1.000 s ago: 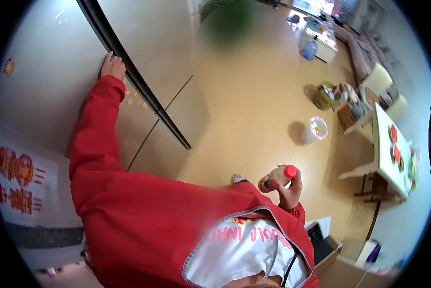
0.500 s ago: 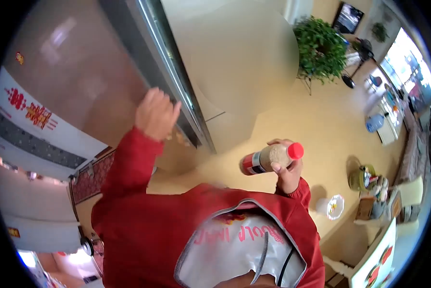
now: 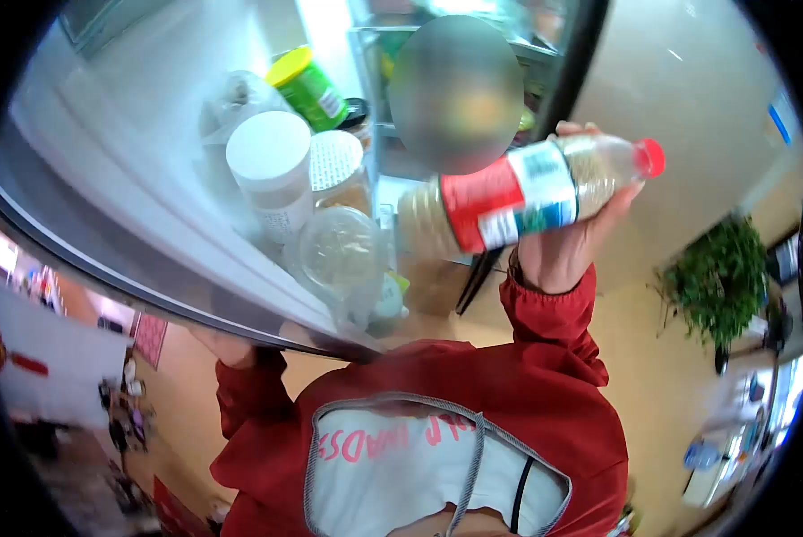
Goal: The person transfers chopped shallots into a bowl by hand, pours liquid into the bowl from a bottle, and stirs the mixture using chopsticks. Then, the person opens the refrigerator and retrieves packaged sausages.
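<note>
My right hand (image 3: 563,251) grips a clear plastic bottle (image 3: 527,192) with a red cap and a red, white and teal label; light-coloured grains show inside. The bottle is tilted on its side in front of the open fridge. My left hand (image 3: 221,344) is at the outer edge of the fridge door (image 3: 178,277); its fingers are hidden or blurred. In the door shelf stand a white-lidded jar (image 3: 269,148), a green can (image 3: 307,88) with a yellow lid, a jar with a patterned lid (image 3: 336,161) and a clear-lidded container (image 3: 339,251).
The fridge's inner shelves (image 3: 375,31) are behind the bottle, partly covered by a blurred round patch. The other fridge door (image 3: 679,98) is at the upper right, with a leafy plant (image 3: 719,277) beyond it. A water jug (image 3: 701,456) is at the lower right.
The fridge has been opened, and its inside now shows. The bottle in my right hand has moved up in front of it. My left hand has moved down to the door's outer edge.
</note>
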`<action>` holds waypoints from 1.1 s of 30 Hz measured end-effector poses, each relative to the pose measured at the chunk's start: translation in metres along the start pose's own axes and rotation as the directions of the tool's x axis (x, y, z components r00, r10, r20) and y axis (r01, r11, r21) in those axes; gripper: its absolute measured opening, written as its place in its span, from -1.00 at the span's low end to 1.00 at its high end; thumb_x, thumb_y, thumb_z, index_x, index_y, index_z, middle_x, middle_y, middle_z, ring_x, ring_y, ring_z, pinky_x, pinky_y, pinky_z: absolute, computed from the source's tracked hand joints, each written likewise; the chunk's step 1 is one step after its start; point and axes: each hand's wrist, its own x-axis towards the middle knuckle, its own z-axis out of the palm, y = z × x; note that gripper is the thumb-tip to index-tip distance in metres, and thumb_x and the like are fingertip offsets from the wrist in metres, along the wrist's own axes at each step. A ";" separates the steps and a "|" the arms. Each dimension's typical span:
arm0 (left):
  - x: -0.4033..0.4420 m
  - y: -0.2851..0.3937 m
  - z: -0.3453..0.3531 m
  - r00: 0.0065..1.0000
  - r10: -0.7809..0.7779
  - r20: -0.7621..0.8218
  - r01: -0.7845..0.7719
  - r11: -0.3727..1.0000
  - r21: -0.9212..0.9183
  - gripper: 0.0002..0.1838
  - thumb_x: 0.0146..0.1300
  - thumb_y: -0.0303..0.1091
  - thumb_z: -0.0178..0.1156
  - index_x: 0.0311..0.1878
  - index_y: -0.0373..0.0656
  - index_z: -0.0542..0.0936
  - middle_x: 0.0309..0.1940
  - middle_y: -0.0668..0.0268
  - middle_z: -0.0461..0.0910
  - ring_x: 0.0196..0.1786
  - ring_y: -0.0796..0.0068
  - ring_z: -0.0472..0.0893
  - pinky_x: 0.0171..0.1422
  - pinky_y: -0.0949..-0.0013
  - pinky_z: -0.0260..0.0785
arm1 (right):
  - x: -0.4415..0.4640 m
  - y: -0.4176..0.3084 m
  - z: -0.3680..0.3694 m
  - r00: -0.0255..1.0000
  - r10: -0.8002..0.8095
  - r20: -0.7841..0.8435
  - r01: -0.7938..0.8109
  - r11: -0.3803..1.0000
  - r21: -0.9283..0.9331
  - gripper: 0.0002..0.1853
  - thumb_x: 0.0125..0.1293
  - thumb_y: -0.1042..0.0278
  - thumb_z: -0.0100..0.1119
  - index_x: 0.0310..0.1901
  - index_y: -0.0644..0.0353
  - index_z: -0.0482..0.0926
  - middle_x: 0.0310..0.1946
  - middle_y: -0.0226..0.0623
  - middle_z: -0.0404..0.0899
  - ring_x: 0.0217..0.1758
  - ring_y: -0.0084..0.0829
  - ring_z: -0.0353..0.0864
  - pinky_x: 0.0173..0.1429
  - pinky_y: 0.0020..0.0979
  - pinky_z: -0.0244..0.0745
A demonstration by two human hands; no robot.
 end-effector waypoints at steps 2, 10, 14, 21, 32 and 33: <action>-0.003 -0.009 -0.021 0.983 -0.172 -0.058 0.177 0.980 0.096 -0.39 0.33 -0.12 0.22 0.26 -0.39 0.37 0.11 0.02 0.50 0.09 0.14 0.51 0.20 0.10 0.37 | 0.020 0.029 0.021 0.997 -0.061 0.041 0.063 0.997 -0.043 -0.33 0.49 -0.30 -0.21 0.24 0.20 0.36 0.17 -0.12 0.49 0.14 -0.28 0.55 0.28 -0.24 0.41; -0.012 -0.054 -0.041 0.927 -0.356 -0.121 0.376 0.880 0.290 -0.40 0.43 -0.05 0.08 0.31 -0.34 0.35 0.16 0.05 0.47 0.11 0.16 0.51 0.21 0.10 0.39 | 0.072 0.123 0.068 0.913 -0.300 0.275 0.333 0.939 -0.083 -0.47 0.43 -0.03 0.14 0.14 0.31 0.37 -0.03 -0.20 0.58 -0.05 -0.43 0.57 0.09 -0.39 0.49; 0.000 -0.066 -0.039 0.913 -0.387 -0.132 0.409 0.861 0.301 -0.40 0.44 -0.04 0.06 0.32 -0.33 0.33 0.17 0.05 0.46 0.12 0.16 0.50 0.22 0.10 0.38 | 0.062 0.147 0.077 0.875 -0.112 0.471 0.179 0.979 -0.100 -0.46 0.25 0.17 0.37 0.14 0.26 0.38 -0.07 -0.24 0.59 -0.06 -0.44 0.59 0.06 -0.39 0.52; 0.014 -0.074 -0.038 0.905 -0.398 -0.151 0.425 0.862 0.276 -0.41 0.46 -0.04 0.02 0.35 -0.32 0.30 0.20 0.06 0.44 0.14 0.18 0.49 0.24 0.11 0.37 | 0.046 0.158 0.102 0.829 0.214 0.517 0.029 0.906 -0.423 -0.40 0.16 0.18 0.48 0.10 0.30 0.39 -0.17 -0.10 0.53 -0.15 -0.19 0.57 -0.08 -0.26 0.50; 0.036 -0.067 -0.021 0.931 -0.312 -0.190 0.339 0.932 0.130 -0.40 0.49 -0.03 -0.04 0.39 -0.30 0.26 0.25 0.07 0.40 0.17 0.19 0.47 0.27 0.12 0.36 | 0.079 0.111 0.035 0.587 -0.002 0.810 0.810 0.016 -0.587 -0.65 0.13 0.09 0.41 -0.31 0.18 0.52 -0.29 -0.23 0.50 -0.15 -0.17 0.47 -0.01 -0.20 0.38; 0.035 -0.058 -0.016 0.937 -0.293 -0.190 0.315 0.945 0.094 -0.40 0.50 -0.03 -0.05 0.39 -0.30 0.26 0.25 0.07 0.40 0.17 0.19 0.47 0.27 0.12 0.35 | 0.084 0.093 0.014 0.586 0.119 0.801 0.809 -0.130 -0.573 -0.69 0.12 0.13 0.41 -0.39 0.15 0.50 -0.35 -0.27 0.49 -0.19 -0.21 0.48 -0.04 -0.22 0.38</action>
